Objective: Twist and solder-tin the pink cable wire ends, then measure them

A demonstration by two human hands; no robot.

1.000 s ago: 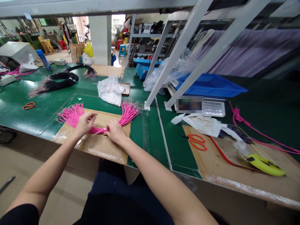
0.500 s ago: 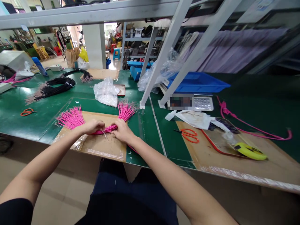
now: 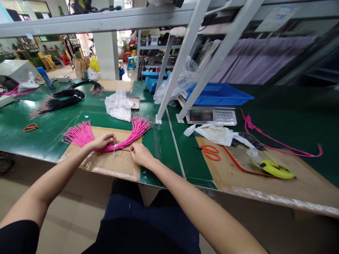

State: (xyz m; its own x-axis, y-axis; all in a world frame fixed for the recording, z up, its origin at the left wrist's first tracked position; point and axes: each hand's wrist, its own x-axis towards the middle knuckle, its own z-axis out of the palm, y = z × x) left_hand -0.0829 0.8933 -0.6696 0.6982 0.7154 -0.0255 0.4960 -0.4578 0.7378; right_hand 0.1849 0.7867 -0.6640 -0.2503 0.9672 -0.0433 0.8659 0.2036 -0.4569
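Observation:
A bundle of pink wires (image 3: pixel 79 134) lies bent in a shallow arc on a cardboard sheet (image 3: pixel 113 164) at the table's front edge, its bare ends fanning out left and right. My left hand (image 3: pixel 102 141) is closed over the middle of the bundle. My right hand (image 3: pixel 139 153) sits just to the right of it, fingers pinched on a thin pale tie (image 3: pixel 122 149) that wraps the bundle's middle.
Orange scissors (image 3: pixel 210 152) lie right of the cardboard, another pair (image 3: pixel 30 127) far left. Behind are a clear plastic bag (image 3: pixel 118 105), black wire bundles (image 3: pixel 62 97), a scale (image 3: pixel 212 116), a blue tray (image 3: pixel 219 94), white frame posts (image 3: pixel 173 76), and a yellow tape measure (image 3: pixel 277 169).
My hands came together at the bundle's middle, then my right hand drew away to the right with the tie. The bundle's right half has flattened lower.

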